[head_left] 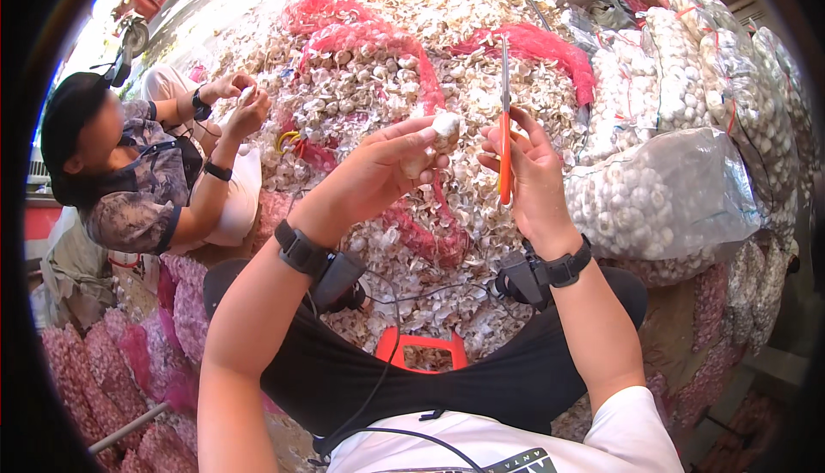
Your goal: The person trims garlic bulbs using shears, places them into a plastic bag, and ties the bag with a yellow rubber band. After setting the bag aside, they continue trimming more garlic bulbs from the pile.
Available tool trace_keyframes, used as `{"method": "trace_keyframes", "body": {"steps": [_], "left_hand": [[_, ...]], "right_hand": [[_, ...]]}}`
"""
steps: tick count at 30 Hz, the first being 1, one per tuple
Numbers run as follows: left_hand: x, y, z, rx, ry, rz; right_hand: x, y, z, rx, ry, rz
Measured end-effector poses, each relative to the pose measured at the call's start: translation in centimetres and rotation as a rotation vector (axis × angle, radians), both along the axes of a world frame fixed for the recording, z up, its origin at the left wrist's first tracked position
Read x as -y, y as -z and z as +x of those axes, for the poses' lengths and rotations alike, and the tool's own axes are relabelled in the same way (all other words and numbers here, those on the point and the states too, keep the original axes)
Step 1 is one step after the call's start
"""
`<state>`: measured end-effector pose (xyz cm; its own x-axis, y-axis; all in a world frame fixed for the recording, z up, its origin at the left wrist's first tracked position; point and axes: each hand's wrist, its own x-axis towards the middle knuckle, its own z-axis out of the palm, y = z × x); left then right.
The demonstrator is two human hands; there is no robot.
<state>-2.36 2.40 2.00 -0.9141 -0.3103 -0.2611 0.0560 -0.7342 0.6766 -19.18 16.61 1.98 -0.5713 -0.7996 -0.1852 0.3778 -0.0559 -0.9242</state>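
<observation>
Left hand pinches garlic bulb; right hand beside, apparently gripping scissors.

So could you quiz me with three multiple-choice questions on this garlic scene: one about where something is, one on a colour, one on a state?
1. Where is the co-worker?
A. To the person's left
B. To the person's right
C. Behind the clear sacks

2. What colour are the scissors' handles?
A. Blue
B. Orange
C. Black

3. How does the left hand stand?
A. Open and empty
B. Flat on the pile
C. Closed on a garlic bulb

Answers:
1 A: the co-worker sits at the picture's left.
2 B: the scissors in the right hand show orange handles.
3 C: the left hand grips the garlic bulb.
</observation>
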Motion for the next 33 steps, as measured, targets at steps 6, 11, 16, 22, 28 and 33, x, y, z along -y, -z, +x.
{"method": "trace_keyframes", "body": {"steps": [6, 11, 16, 22, 28, 33], "left_hand": [[-0.1, 0.0, 0.1, 0.009, 0.096, 0.084], [-1.3, 0.4, -0.6, 0.138, -0.021, -0.096], [-1.6, 0.7, -0.4, 0.231, -0.077, -0.333], [-2.2, 1.0, -0.3, 0.166, -0.082, -0.323], [-1.5, -0.7, 0.1, 0.101, -0.074, -0.306], [-1.0, -0.7, 0.3, 0.134, -0.047, -0.424]], "right_hand": [[0.0, -0.7, 0.7, 0.013, -0.199, -0.101], [0.3, 0.0, 1.6, -0.119, -0.187, -0.072], [0.5, 0.6, 2.3, -0.222, -0.106, -0.035], [0.3, -0.4, 3.2, -0.236, -0.014, -0.028], [0.1, -1.6, 1.7, 0.057, -0.156, -0.096], [-0.3, -1.4, 1.2, 0.04, -0.238, -0.115]]}}
